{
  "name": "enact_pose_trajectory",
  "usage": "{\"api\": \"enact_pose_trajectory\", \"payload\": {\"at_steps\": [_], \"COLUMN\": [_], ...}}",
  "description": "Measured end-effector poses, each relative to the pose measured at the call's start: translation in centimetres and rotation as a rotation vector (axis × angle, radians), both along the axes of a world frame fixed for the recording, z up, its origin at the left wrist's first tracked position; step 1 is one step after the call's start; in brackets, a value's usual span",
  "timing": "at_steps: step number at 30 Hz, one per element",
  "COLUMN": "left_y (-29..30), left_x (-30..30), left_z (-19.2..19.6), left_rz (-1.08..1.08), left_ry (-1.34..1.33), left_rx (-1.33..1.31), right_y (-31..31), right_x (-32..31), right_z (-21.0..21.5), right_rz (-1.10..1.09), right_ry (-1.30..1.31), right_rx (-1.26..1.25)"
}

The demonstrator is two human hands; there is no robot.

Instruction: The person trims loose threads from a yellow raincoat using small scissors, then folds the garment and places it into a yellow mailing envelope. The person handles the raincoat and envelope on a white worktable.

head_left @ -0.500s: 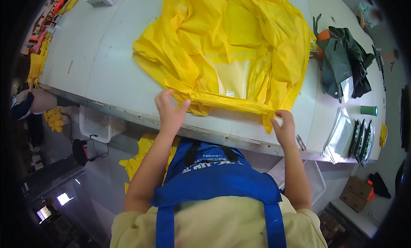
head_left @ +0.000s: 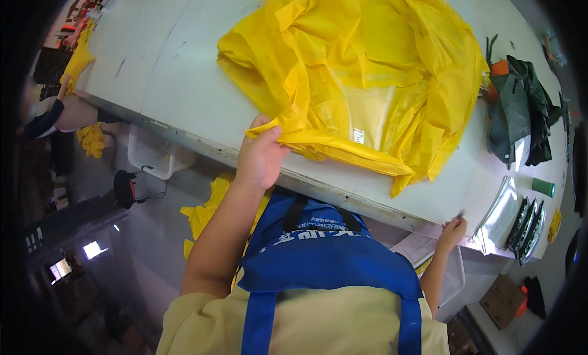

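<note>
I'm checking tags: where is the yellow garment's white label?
In the head view, the white label is right of the left hand, on the yellow garment just above its near edge.

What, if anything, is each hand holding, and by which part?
The left hand holds the yellow garment by the left end of its near edge. The right hand seems to hold a small grey thing, blurred; which part can't be told.

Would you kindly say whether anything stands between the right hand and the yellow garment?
Nothing visible does: the right hand is at the edge of the white tabletop, and only tabletop shows between it and the yellow garment. A small grey item at that hand is too blurred to identify.
</note>
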State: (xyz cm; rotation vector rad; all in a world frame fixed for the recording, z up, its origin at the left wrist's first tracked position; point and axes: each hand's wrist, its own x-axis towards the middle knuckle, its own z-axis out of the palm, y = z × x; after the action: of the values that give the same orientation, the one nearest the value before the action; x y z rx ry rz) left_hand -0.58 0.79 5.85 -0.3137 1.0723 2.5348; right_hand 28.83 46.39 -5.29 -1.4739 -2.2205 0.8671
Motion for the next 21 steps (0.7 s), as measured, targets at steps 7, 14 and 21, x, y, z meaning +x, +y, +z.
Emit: {"api": "enact_pose_trajectory", "payload": {"at_steps": [7,14,21], "left_y": [-0.2,0.2,-0.3], "left_x": [0.6,2.1,2.1], "left_z": [2.1,2.9,2.3], "left_rz": [-0.097,-0.066,-0.155], "left_ry": [0.061,0.494,0.297], "left_rx": [0.205,-0.391,-0.086], "right_y": [-11.8,-25.7,-29.3], "right_x": [-15.0,-26.4,-30.7], "right_z": [8.0,16.0,17.3], "right_rz": [0.353,1.013,1.165], "right_ry": [0.339,0.446,0.197], "right_rx": [-0.146,-0.533,-0.560]}}
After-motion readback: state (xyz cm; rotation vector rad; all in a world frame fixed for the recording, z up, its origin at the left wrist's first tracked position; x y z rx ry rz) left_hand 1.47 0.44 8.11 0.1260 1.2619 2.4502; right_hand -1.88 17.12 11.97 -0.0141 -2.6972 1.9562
